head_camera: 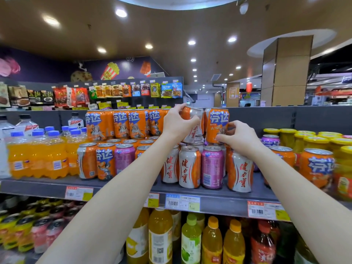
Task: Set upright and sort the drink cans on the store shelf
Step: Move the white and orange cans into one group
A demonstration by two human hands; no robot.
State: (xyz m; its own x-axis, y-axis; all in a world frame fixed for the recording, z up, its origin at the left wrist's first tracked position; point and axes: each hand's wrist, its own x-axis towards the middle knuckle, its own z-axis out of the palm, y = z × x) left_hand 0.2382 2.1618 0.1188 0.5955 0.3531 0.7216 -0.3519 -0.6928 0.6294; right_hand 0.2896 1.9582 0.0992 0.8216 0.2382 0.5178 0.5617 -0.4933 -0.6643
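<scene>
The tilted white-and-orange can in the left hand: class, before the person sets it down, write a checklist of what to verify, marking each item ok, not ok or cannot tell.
1. Left hand has a grip on the white-and-orange can: ok.
2. That can is upright: not ok, tilted.
3. Right hand steadies the upper orange can: ok, fingers touch it.
4. Matching white-and-orange cans stand in the front row: ok.
5. Free spot for it among them: cannot tell, arms hide the gaps.
6. Purple can sorted with its kind: not ok, it stands between white-and-orange cans.
</scene>
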